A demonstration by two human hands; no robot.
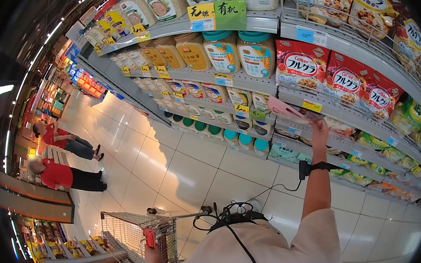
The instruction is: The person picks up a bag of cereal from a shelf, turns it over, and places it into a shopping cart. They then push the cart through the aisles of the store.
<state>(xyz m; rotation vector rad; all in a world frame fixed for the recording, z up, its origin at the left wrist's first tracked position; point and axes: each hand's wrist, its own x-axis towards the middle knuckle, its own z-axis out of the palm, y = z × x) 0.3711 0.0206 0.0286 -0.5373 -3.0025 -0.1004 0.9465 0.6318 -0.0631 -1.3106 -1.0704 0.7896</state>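
Along the shelf front edge ahead of you, red bags (301,64) read "Calbee" over "フルグラ", and two more of the same print sat to their right. Above them a yellow sign (201,13) read "无糖" beside a green sign (231,12) reading "有机". Teal-lidded jars (239,52) stood under those signs, and their small print was too fine to read. A blue price tag (311,35) hung on the upper shelf rail, its figures blurred.

Your right hand (319,129) was raised to the shelf (254,83) below the red bags, its fingers closed on one end of a pink pack (286,109). The pack stuck out leftward from your grip, level with that shelf's front edge. A black strap (315,167) circled that wrist, with a cable running down to your chest.

Your left hand (153,255) sat low, curled over the handle of a wire shopping cart (126,229), beside its red fitting.

Pale glossy tiles covered the floor (187,174) of the shop aisle. Two people in red tops (56,174) were down at the far shelves on your left, and strip lights ran overhead.
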